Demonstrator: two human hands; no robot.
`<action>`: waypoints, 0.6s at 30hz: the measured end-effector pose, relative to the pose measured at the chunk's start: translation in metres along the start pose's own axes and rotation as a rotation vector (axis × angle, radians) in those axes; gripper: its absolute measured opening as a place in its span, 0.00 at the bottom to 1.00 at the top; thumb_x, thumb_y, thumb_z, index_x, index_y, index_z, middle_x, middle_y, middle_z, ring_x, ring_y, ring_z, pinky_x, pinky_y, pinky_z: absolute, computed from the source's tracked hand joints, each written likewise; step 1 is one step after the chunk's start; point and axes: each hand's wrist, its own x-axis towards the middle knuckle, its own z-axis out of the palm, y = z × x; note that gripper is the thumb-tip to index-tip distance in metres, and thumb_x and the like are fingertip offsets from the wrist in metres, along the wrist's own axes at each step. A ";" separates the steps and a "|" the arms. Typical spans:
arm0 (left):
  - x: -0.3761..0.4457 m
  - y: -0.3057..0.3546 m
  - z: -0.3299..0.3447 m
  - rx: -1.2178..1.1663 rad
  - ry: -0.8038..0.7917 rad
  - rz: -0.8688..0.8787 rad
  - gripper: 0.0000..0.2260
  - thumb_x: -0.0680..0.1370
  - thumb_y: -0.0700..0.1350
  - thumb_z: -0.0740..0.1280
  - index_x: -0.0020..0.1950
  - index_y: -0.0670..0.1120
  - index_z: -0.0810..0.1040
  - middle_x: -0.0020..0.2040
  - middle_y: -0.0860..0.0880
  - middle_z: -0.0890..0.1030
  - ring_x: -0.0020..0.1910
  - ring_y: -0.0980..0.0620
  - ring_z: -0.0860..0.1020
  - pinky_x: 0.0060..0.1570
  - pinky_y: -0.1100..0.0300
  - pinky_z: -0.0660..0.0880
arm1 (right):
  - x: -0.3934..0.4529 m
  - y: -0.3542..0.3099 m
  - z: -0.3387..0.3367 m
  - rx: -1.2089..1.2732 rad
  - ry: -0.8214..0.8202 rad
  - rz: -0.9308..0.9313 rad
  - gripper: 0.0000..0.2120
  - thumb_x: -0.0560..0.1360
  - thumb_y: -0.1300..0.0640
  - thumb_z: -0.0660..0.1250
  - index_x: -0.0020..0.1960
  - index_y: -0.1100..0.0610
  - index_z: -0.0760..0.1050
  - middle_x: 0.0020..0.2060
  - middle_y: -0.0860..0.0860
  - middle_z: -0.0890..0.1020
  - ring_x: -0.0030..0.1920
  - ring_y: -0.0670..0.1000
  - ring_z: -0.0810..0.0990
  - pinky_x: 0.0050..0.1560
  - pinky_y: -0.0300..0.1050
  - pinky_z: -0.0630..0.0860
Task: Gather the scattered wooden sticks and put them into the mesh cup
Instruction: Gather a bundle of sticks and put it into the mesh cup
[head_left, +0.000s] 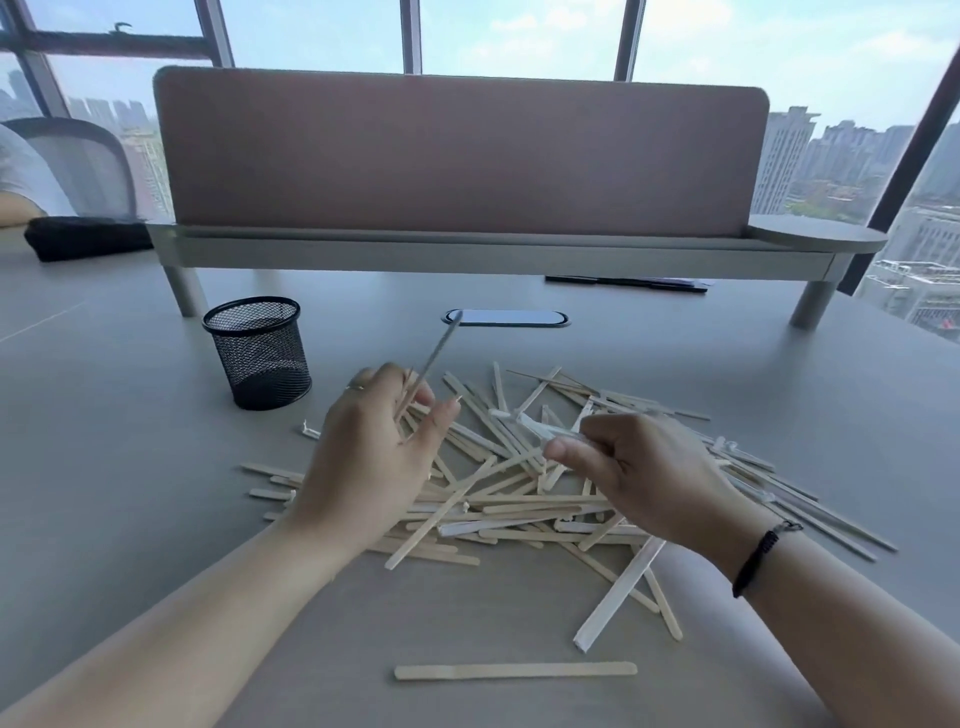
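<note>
A thin wooden stick (435, 353) is pinched in the curled fingers of the left hand (371, 452), its free end tilted up and away. The right hand (631, 470) is closed around a pale stick (540, 430) lifted just above the heap. The scattered wooden sticks (519, 499) are spread beneath and between both hands, reaching well to the right of the right hand. 1 stick (515, 670) lies apart, nearer than the wrists. The mesh cup (257, 351) stands upright beyond and left of the left hand, with bare grey worktop (130, 441) between them. Beyond both hands, a raised shelf with a pink screen (462, 156) crosses the worktop; a cable slot (505, 317) is set before it.
</note>
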 end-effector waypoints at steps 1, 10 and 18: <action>0.000 -0.002 -0.001 0.025 -0.031 -0.050 0.10 0.75 0.51 0.73 0.45 0.48 0.75 0.38 0.56 0.73 0.33 0.60 0.71 0.36 0.73 0.64 | 0.000 0.001 -0.001 0.000 0.002 0.002 0.38 0.70 0.21 0.48 0.32 0.58 0.62 0.23 0.51 0.64 0.27 0.53 0.67 0.28 0.47 0.67; 0.001 -0.012 -0.008 0.182 -0.214 -0.252 0.17 0.70 0.52 0.78 0.51 0.53 0.73 0.47 0.52 0.76 0.43 0.56 0.76 0.40 0.58 0.68 | -0.001 -0.001 -0.015 -0.079 -0.059 0.163 0.37 0.60 0.22 0.66 0.30 0.56 0.59 0.21 0.50 0.64 0.26 0.50 0.62 0.29 0.46 0.61; 0.006 -0.017 -0.011 0.143 -0.253 -0.254 0.15 0.73 0.55 0.75 0.51 0.50 0.75 0.29 0.55 0.76 0.30 0.59 0.74 0.31 0.61 0.66 | 0.000 0.001 -0.002 -0.058 0.023 -0.127 0.26 0.72 0.43 0.69 0.29 0.51 0.55 0.27 0.47 0.65 0.29 0.49 0.63 0.28 0.46 0.63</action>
